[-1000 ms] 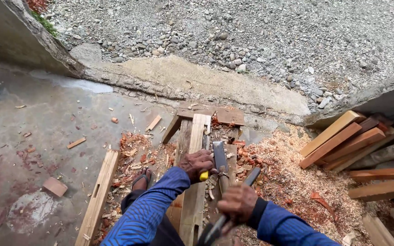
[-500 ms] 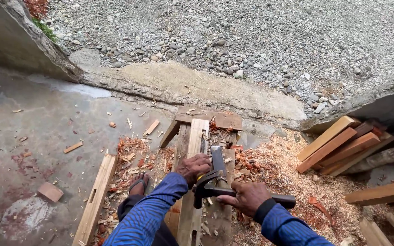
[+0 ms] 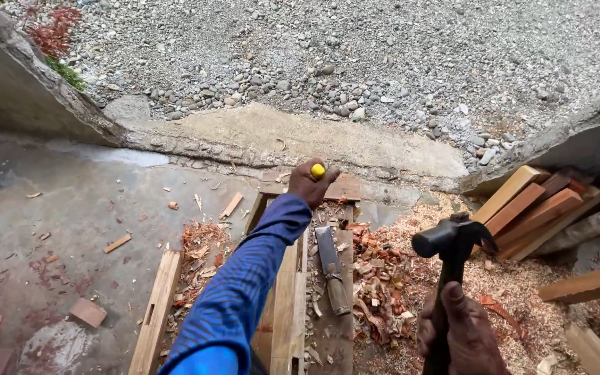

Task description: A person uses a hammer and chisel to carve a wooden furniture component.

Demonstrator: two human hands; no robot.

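Note:
My left hand [image 3: 312, 182] is stretched forward in a blue sleeve, closed around a tool with a yellow handle end [image 3: 318, 169], held over the far end of a wooden frame [image 3: 287, 298] lying on the ground. My right hand [image 3: 461, 333] grips the dark handle of a claw hammer [image 3: 451, 237], raised upright at the lower right, head level with the shavings. A wide chisel with a wooden handle [image 3: 331, 271] lies loose on the board between the two hands.
Wood shavings and sawdust [image 3: 390, 278] cover the ground right of the frame. Stacked planks [image 3: 536, 208] lean at the right. A loose board [image 3: 155, 312] lies left of the frame. Gravel [image 3: 355, 62] and a concrete ledge [image 3: 300, 139] lie beyond.
My left hand has moved forward from the middle of the frame to its far end. My right hand has lifted the hammer up and to the right. The wide chisel now lies uncovered.

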